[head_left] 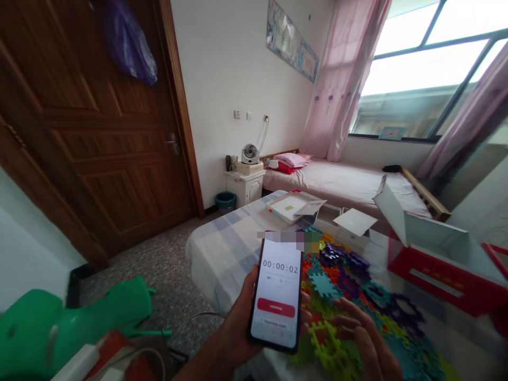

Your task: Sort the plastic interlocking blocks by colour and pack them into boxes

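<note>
Here, left hand (pixel 240 315) grasps one phone (pixel 275 291) by both edges over cloth-covered table (pixel 214 259), tilted, apparently so screen faces wearer; 00:00:02 showing, one red button below. Just right, interlocking plastic pieces (pixel 323 284) lie heaped on table, perhaps spread so shapes show; many, overlapping, exact count impossible. Right hand (pixel 367 338) over heap, fingers loosely bent, gripping nothing visible; contact, can't tell. Farther right, one red box (pixel 432 280), flap up, likely set aside leaving pieces reachable.
</note>
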{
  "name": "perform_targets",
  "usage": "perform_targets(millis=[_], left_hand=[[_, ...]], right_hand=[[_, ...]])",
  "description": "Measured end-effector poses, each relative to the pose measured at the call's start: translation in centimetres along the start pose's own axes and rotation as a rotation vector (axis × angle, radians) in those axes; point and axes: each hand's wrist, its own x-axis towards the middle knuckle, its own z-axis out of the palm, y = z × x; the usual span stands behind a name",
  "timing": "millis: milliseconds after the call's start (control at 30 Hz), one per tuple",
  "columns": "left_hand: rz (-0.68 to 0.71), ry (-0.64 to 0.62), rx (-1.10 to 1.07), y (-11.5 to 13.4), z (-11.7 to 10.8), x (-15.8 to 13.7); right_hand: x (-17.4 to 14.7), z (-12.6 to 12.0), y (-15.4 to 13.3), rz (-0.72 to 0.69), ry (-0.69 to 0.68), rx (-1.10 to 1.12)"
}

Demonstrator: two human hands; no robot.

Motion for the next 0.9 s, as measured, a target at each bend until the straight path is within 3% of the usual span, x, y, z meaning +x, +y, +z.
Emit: perform_targets(millis=[200, 500, 800, 900], left_hand=[[0.036, 0.101, 0.021, 0.6, -1.8, -3.7], [0.084, 0.214, 0.039, 0.1, -4.5, -7.1], [0.068, 0.215, 0.047, -0.8, -6.6, -9.5], [0.003, 0.219, 0.058, -0.6, -6.9, -10.3]], right_hand=[[0.5, -0.2, 1.6, -0.091, -0.046, -0.079], [0.2, 0.1, -0.3, -0.112, -0.037, -0.128], [0.4, -0.1, -0.3, -0.117, -0.064, -0.153], [0.4, 0.0, -0.5, -0.109, -0.062, -0.156]])
